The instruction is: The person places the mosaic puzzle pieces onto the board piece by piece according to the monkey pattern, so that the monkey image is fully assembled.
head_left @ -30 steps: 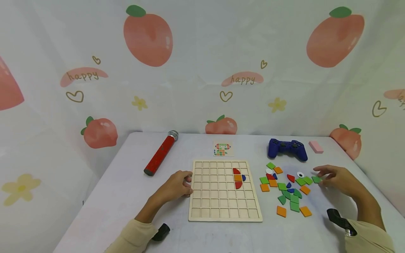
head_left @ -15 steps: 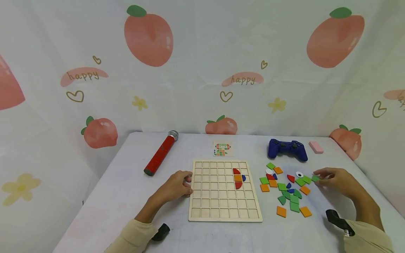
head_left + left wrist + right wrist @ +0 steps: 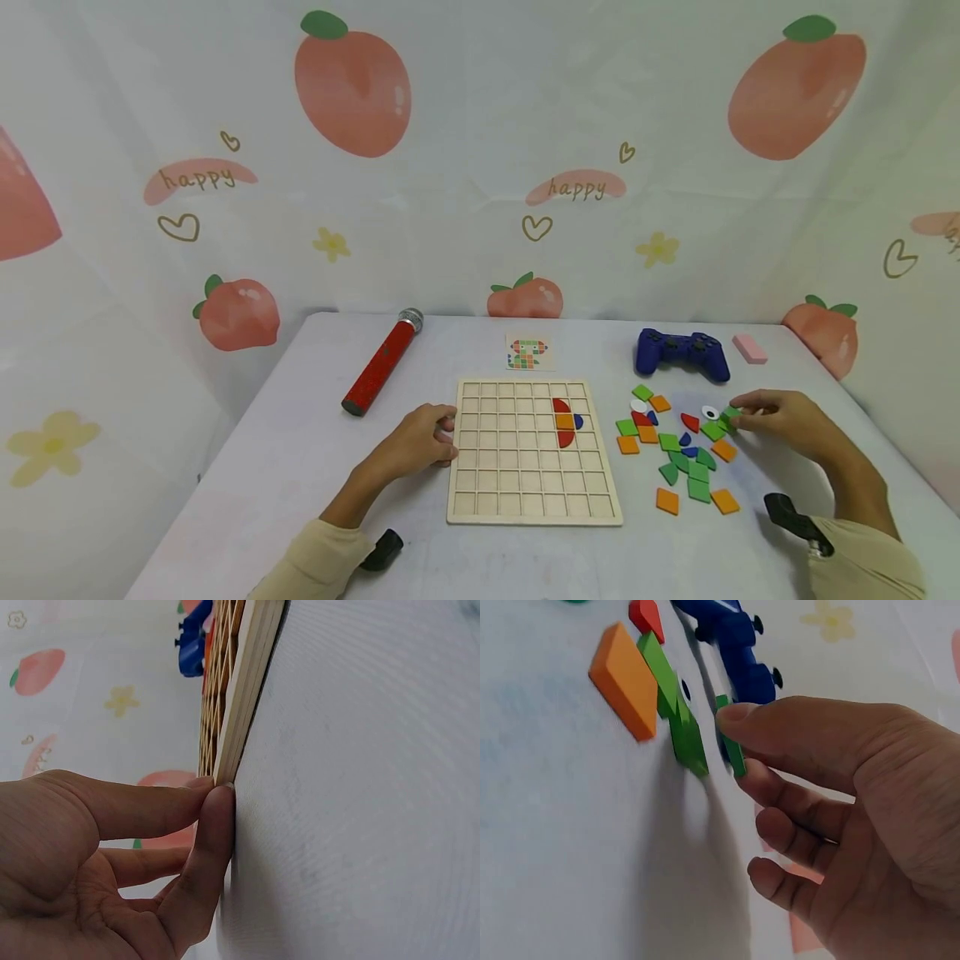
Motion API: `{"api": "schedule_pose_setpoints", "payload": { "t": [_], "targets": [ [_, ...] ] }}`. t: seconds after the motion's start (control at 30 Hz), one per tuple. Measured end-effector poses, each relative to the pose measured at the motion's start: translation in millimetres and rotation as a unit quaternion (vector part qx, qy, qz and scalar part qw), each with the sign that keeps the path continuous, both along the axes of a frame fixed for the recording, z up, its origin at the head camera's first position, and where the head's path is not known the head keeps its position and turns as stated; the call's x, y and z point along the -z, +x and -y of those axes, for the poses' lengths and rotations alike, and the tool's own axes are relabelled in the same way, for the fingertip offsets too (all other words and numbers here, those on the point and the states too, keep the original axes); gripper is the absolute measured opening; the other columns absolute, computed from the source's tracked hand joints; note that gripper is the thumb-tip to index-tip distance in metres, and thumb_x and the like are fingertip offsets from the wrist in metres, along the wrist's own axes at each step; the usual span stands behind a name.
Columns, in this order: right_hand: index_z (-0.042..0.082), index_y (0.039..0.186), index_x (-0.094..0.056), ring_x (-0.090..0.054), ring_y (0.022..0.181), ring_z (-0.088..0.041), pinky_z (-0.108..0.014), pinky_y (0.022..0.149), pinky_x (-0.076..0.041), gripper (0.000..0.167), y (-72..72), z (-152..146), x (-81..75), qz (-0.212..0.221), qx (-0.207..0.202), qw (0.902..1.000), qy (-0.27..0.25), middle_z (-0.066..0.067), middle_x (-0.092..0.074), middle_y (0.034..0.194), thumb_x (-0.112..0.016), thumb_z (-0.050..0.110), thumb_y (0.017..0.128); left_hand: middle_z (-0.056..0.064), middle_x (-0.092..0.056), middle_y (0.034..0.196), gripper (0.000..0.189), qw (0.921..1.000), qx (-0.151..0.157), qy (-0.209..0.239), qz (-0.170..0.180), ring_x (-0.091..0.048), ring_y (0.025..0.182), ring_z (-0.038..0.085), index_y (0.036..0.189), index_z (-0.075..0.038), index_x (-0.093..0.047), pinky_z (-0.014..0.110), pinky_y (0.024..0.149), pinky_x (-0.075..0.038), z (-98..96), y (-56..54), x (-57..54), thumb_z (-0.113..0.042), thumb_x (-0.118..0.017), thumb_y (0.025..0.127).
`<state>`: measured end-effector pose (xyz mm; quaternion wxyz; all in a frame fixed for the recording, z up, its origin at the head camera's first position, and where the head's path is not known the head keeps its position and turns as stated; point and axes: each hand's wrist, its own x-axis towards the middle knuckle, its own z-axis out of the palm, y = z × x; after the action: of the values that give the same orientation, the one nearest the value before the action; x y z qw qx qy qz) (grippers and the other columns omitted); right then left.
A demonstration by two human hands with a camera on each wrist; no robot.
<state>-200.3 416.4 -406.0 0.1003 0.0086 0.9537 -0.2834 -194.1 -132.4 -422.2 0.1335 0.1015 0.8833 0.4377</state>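
Note:
A wooden grid board [image 3: 517,481] lies flat on the table; its right side bears two red pieces, an orange square [image 3: 564,422] and a blue half-round piece. At its left edge, my left hand [image 3: 416,442] grips the rim between thumb and fingers, as the left wrist view shows at the board's edge [image 3: 247,682]. My right hand [image 3: 787,425] pinches a green square tile [image 3: 731,739] between thumb and index finger, lifted just above the table. Beneath and left of it lie light green tiles [image 3: 660,671], an orange tile [image 3: 622,682] and a white eye piece [image 3: 709,412].
Several loose coloured tiles [image 3: 668,442] spread between board and right hand. Behind them sit a blue game controller [image 3: 681,354] and a pink block [image 3: 749,349]. A small pattern card [image 3: 529,352] lies behind the board, and a red microphone [image 3: 380,367] lies to its left.
My right hand has taken hold of the green tile, lifted it off the table and moved left over the light green tiles. The left hand and the board have stayed still.

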Motion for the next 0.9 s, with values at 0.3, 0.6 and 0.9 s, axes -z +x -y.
{"api": "schedule_pose_setpoints", "payload": {
  "t": [0.3, 0.6, 0.9],
  "targets": [
    [-0.003, 0.127, -0.070, -0.059, 0.090, -0.024, -0.032, 0.070, -0.054, 0.045, -9.4, 41.2, -1.4, -0.016, -0.044, 0.9988, -0.014, -0.009, -0.065, 0.102, -0.074, 0.030, 0.096, 0.011, -0.061, 0.110, 0.060, 1.0000, 0.003, 0.000, 0.003, -0.065, 0.090, 0.018, 0.143, 0.012, -0.056, 0.028, 0.073, -0.064, 0.4, -0.4, -0.5, 0.005, -0.079, 0.088],
    [0.002, 0.122, -0.074, -0.056, 0.085, -0.021, -0.028, 0.067, -0.054, 0.038, -15.8, 86.9, 1.0, -0.045, -0.100, 0.9937, -0.022, -0.005, -0.066, 0.098, -0.079, 0.026, 0.093, 0.011, -0.062, 0.111, 0.060, 1.0000, -0.003, -0.007, 0.002, -0.064, 0.090, 0.018, 0.143, 0.011, -0.056, 0.029, 0.072, -0.063, -1.3, 0.2, -1.2, 0.005, -0.079, 0.088],
    [0.001, 0.117, -0.077, -0.055, 0.086, -0.020, -0.027, 0.065, -0.051, 0.033, -17.9, 127.4, -0.9, -0.073, -0.143, 0.9863, -0.036, -0.003, -0.066, 0.095, -0.080, 0.022, 0.092, 0.010, -0.061, 0.110, 0.061, 0.9999, -0.004, -0.011, -0.002, -0.064, 0.089, 0.018, 0.143, 0.012, -0.056, 0.028, 0.071, -0.063, -2.1, -0.3, -1.6, 0.005, -0.079, 0.087]
  ]
}}
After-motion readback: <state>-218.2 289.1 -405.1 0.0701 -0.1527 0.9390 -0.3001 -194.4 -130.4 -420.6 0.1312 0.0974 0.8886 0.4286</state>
